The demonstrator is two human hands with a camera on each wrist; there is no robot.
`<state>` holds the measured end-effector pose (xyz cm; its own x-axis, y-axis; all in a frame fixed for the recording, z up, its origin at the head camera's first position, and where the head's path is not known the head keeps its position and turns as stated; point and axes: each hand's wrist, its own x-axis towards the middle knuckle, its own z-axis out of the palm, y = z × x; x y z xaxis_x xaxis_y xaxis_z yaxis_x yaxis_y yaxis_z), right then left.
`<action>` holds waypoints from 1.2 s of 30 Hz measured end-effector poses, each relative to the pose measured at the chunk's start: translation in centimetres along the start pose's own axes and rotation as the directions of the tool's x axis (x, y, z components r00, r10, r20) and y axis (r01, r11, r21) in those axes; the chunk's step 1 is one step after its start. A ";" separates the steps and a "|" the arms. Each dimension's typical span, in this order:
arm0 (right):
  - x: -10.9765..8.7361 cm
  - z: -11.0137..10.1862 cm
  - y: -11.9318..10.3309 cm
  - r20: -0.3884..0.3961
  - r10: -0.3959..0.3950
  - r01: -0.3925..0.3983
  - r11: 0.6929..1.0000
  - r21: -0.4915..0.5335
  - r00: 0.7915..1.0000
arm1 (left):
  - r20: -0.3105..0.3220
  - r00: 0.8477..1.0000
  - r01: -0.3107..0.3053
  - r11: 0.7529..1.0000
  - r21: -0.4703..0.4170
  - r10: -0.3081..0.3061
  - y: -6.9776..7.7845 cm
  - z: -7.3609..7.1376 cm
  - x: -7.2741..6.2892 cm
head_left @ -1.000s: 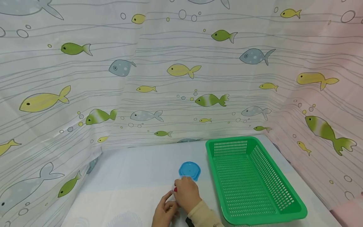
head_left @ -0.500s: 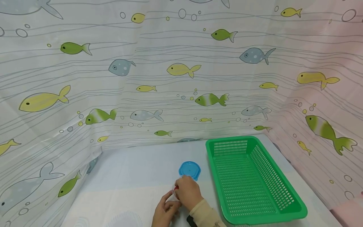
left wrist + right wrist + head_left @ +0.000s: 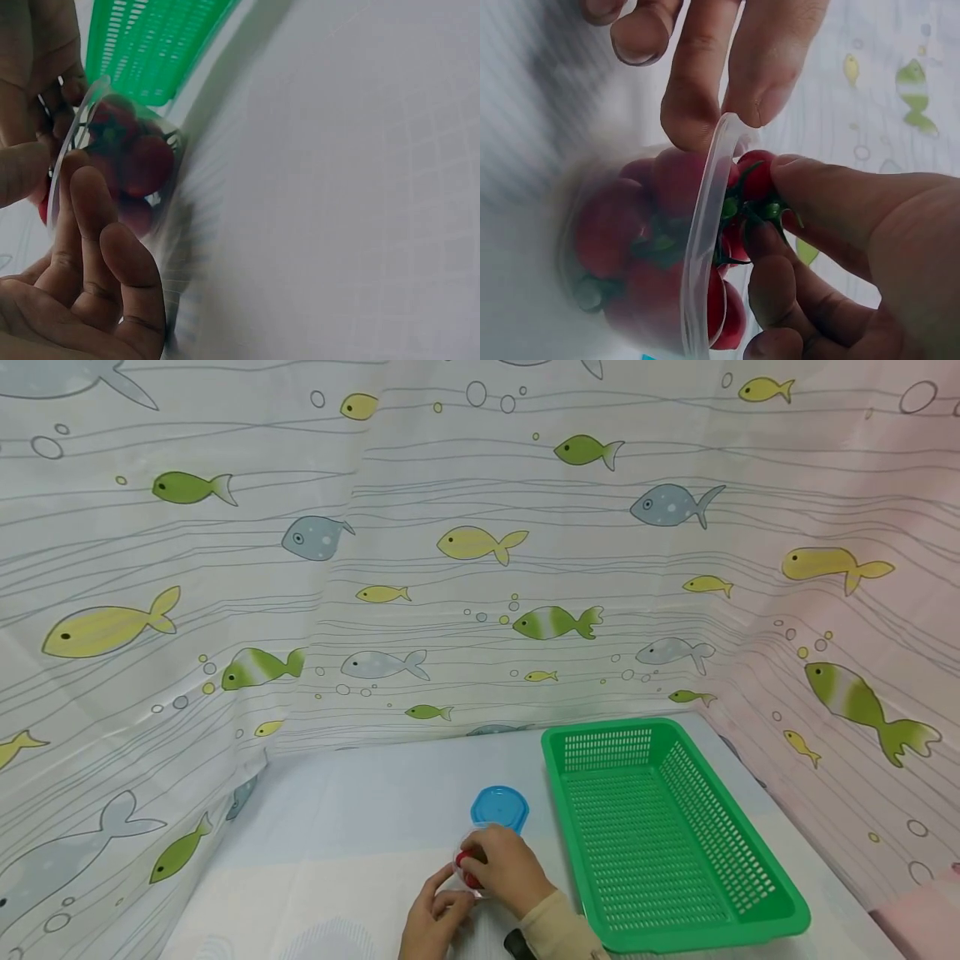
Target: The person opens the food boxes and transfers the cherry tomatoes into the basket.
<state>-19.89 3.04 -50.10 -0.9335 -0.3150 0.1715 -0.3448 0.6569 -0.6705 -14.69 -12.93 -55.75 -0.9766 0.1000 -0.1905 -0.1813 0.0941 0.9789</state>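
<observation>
Right hand (image 3: 513, 864): thumb and fingers clamped on a tomato (image 3: 757, 180)
Tomato: red, green-stemmed, in that grip, at the mouth of the tub (image 3: 705, 225)
Tub: clear, right at the grip, more tomatoes (image 3: 615, 225) inside
Left hand (image 3: 438, 906): touching the tub's rim; cannot tell whether it pinches
Lid (image 3: 500, 807): blue, just beyond the grip
Basket (image 3: 648, 835): green, right of the grip

Right hand (image 3: 513, 870) slightly farther right; more of the red tomatoes (image 3: 472, 880) visible
</observation>
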 end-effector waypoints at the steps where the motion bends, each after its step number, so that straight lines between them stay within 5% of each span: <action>1: -0.1 0.0 0.0 0.005 0.006 -0.006 1.000 0.015 1.000 | -0.001 1.000 -0.005 1.000 -0.002 0.005 0.0 0.0 0.0; 13: -0.4 -0.3 0.2 0.054 0.023 -0.024 0.999 0.022 0.998 | 0.002 1.000 0.012 1.000 -0.020 -0.012 -0.2 0.1 0.1; 26: -0.3 -0.6 0.2 -0.026 0.034 -0.035 0.999 -0.023 0.999 | -0.023 0.999 0.029 1.000 -0.005 -0.029 0.1 0.3 0.1; 36: -0.2 -2.8 -1.1 -0.059 0.021 -0.020 1.000 0.015 0.998 | -0.029 0.999 0.030 1.000 0.004 -0.030 0.0 0.3 0.2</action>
<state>-19.58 4.30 -47.36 -0.9446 -0.2602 0.1998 -0.3246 0.6528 -0.6844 -14.86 -12.66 -55.79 -0.9738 0.0681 -0.2171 -0.2098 0.1010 0.9725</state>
